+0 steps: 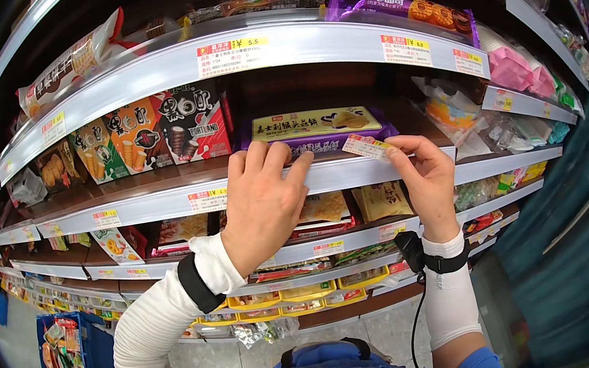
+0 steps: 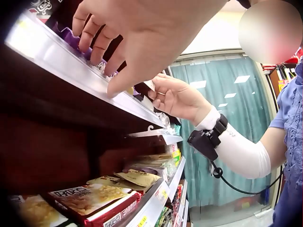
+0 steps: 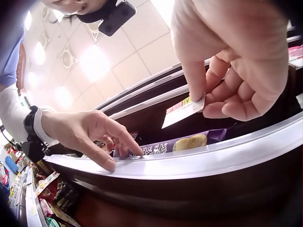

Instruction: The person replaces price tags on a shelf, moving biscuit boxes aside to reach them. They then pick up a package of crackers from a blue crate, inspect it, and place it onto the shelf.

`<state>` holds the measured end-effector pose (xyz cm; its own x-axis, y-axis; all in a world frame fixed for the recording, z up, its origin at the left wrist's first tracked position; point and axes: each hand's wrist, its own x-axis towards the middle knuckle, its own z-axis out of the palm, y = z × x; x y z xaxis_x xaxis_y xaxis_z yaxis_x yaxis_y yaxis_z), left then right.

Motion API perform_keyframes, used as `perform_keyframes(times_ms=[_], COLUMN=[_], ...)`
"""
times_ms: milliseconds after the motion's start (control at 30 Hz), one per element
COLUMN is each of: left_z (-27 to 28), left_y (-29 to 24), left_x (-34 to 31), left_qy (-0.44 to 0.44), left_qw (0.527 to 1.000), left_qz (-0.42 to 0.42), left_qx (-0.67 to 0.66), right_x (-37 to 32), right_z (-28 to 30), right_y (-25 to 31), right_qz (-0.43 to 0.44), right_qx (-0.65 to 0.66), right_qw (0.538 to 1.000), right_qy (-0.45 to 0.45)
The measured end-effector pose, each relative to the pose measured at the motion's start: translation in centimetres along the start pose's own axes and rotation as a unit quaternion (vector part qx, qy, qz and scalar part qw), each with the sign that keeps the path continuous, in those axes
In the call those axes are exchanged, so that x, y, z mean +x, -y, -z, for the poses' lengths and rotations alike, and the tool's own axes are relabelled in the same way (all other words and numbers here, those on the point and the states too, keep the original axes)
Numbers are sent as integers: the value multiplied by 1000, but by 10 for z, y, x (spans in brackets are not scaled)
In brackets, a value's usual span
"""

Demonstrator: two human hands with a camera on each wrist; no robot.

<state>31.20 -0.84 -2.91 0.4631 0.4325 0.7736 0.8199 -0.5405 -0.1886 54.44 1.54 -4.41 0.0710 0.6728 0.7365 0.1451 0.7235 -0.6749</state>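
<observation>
You pinch the tag (image 1: 366, 146) in your right hand (image 1: 428, 181), just above the rail (image 1: 148, 203). Your left hand (image 1: 263, 203) rests on that rail, fingers spread. A loose pinch could drop the tag behind the pack (image 1: 316, 125).

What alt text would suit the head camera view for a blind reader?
A person's right hand pinches a small price tag at a shop shelf's front rail, while the left hand rests its fingers on that rail. A purple biscuit pack lies just behind the hands, with snack packets on the shelves around.
</observation>
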Motion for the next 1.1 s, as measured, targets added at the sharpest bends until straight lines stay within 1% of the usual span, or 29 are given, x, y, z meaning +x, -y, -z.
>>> perform_keyframes(times_ms=[167, 367, 600, 800, 867, 900, 967, 1100], left_z=[2, 1, -5, -10, -12, -12, -13, -20], left_y=[-4, -1, 0, -2, -3, -3, -4, -6], left_x=[-4, -6, -9, -11, -11, -11, -10, -15], left_qy=[11, 5, -15, -24, -27, -26, -27, -32], left_qw=[1000, 1000, 1000, 1000, 1000, 1000, 999, 999], left_qz=[12, 5, -2, 2, 3, 3, 2, -21], left_qx=[0, -3, -4, 2, 6, 14, 22, 25], right_x=[0, 1, 1, 2, 3, 3, 3, 3], right_z=[-5, -13, -20, -26, -26, -26, -28, -28], right_y=[3, 5, 3, 2, 2, 3, 6, 10], right_qz=[-9, -31, -49, -15, 37, 38, 66, 74], right_qx=[29, 55, 53, 14, -64, -65, -86, -113], right_qw=[999, 997, 995, 998, 995, 995, 993, 990], right_qy=[26, 53, 72, 65, 61, 59, 46, 52])
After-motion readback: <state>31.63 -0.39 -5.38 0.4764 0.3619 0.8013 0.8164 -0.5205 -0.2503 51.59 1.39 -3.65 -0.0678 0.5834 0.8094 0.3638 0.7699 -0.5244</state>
